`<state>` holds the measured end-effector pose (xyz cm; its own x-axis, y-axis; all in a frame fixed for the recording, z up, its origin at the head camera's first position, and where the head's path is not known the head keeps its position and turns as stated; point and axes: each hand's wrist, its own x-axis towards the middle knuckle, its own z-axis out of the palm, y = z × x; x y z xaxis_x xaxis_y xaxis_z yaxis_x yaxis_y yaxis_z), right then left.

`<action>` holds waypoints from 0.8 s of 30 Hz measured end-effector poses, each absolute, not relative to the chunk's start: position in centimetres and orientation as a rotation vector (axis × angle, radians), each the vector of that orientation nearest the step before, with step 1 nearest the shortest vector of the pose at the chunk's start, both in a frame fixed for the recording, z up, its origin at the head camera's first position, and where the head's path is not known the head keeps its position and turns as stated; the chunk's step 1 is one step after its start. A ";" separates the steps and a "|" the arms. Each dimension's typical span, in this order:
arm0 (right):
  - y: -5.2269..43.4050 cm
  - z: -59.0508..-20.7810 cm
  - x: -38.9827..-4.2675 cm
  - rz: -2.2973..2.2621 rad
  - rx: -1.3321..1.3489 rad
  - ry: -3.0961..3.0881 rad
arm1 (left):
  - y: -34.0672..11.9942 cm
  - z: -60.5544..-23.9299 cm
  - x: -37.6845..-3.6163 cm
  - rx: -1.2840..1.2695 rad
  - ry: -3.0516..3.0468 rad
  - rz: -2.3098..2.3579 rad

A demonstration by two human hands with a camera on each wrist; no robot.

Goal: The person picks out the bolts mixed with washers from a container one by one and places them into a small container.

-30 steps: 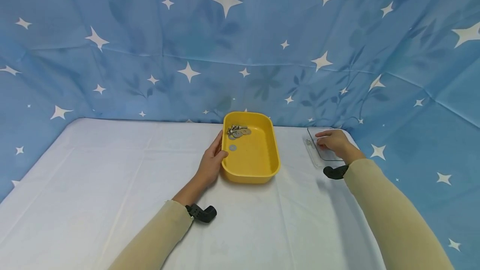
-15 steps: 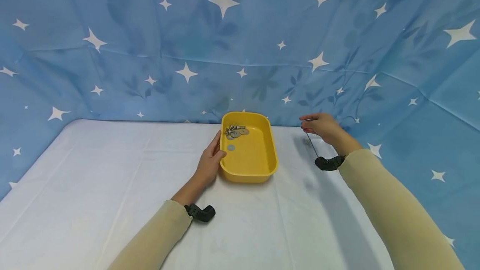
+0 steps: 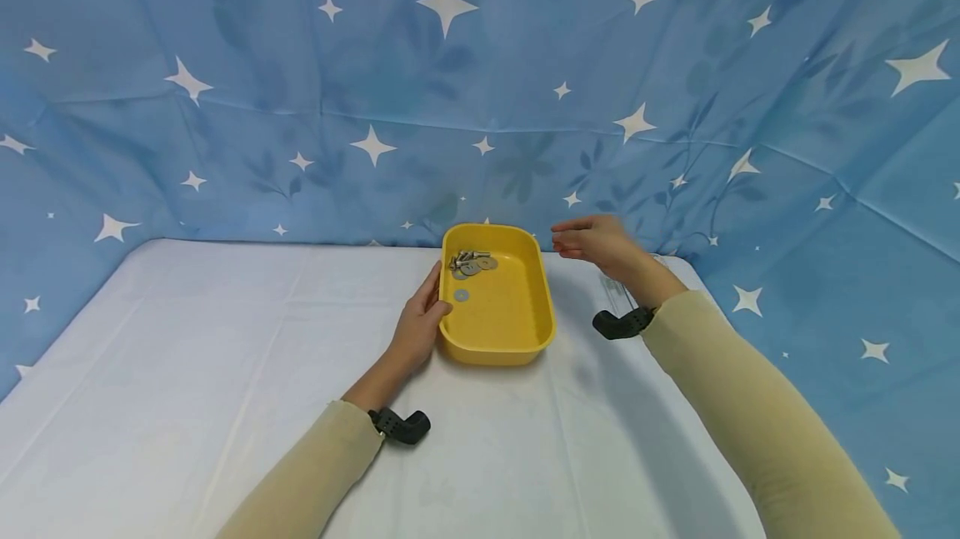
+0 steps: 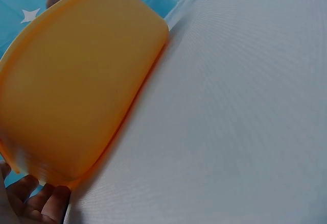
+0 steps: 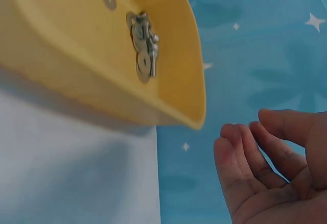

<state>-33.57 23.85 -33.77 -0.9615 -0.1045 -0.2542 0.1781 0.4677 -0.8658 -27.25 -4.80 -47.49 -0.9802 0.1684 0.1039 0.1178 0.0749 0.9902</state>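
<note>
My left hand (image 3: 417,324) holds the left wall of a yellow plastic tray (image 3: 504,318), its thumb over the rim and the other fingers along the outside. Several screws (image 3: 468,257) lie heaped with flat round washers (image 3: 471,269) in the tray's far left corner. A single washer (image 5: 109,0) lies apart from that heap, also on the tray floor. My right hand (image 3: 600,246) hovers in the air just right of the tray's far right corner. In the right wrist view its fingers are loosely bent, with nothing visible between them and the thumb.
A clear plastic box (image 4: 164,0) stands at the far right of the white-covered table (image 3: 225,372), partly hidden behind my right wrist in the head view. Behind the table's back edge hangs a blue curtain (image 3: 420,64) printed with white stars.
My right hand has lifted out of the clear box and moved left, toward the tray. The left hand and the tray have stayed in place.
</note>
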 end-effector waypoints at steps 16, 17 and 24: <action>17.4 -36.0 -34.4 -1.584 0.059 2.265 | -5.0 -47.5 -27.3 0.337 2.242 2.130; 17.0 -36.3 -34.5 -1.600 0.060 2.253 | -5.0 -47.5 -27.4 0.336 2.242 2.131; 14.9 -38.1 -35.3 -1.637 0.091 2.249 | -4.9 -47.6 -27.5 0.325 2.208 2.145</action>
<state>-35.25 14.88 -38.11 -0.9344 -0.1550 -0.3208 0.2578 0.3277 -0.9090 -27.45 -4.87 -47.59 -0.9769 0.1815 0.1125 0.1178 0.0185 0.9929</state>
